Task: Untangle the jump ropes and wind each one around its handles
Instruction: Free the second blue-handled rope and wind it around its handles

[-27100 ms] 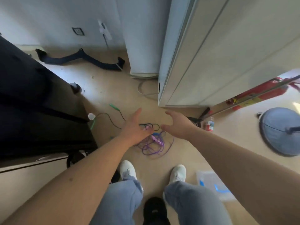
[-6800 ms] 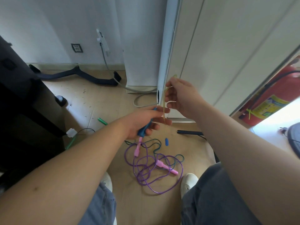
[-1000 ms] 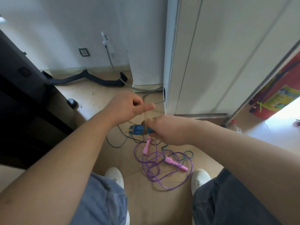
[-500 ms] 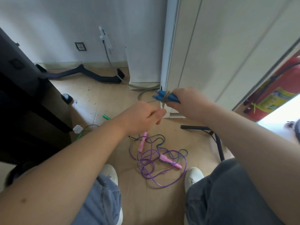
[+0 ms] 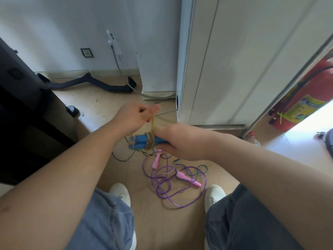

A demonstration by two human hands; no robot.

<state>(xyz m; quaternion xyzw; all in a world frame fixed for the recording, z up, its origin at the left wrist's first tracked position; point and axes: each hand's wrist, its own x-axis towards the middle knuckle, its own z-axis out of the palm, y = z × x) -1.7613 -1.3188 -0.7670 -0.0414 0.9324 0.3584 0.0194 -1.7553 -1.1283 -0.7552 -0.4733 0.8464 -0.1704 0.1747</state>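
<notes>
- Two legs in jeans (image 5: 100, 222) fill the bottom of the view, with white shoes (image 5: 120, 191) set apart on the wooden floor (image 5: 162, 222).
- Between the shoes lies a purple rope (image 5: 173, 204) in loose, overlapping loops. Its two pink handles (image 5: 188, 179) lie apart from each other inside the tangle.
- A dark green rope (image 5: 201, 167) threads through the far side of the purple loops and trails left along the floor.
- Above that tangle, the right grip (image 5: 182, 141) is closed round one end of a pair of blue handles (image 5: 140, 141), held side by side and roughly level.
- A tan rope (image 5: 153, 127) is wound in a thick band about the middle of the blue handles. One strand rises straight up from the band.
- The left grip (image 5: 137, 114) is just above and beyond, with fingers curled and the thumb pinching the top of that strand, which looks taut.
- A plastic bottle (image 5: 253, 139) stands on the floor to the right, beside a metal rail.
- Farther off, a white cabinet (image 5: 234, 69) rises ahead, with dark furniture (image 5: 21, 109) on the left.
- A red fire extinguisher (image 5: 306, 98) leans at the right edge.
- A grey cable (image 5: 124, 82) and a wall socket (image 5: 86, 53) are at the back wall.
</notes>
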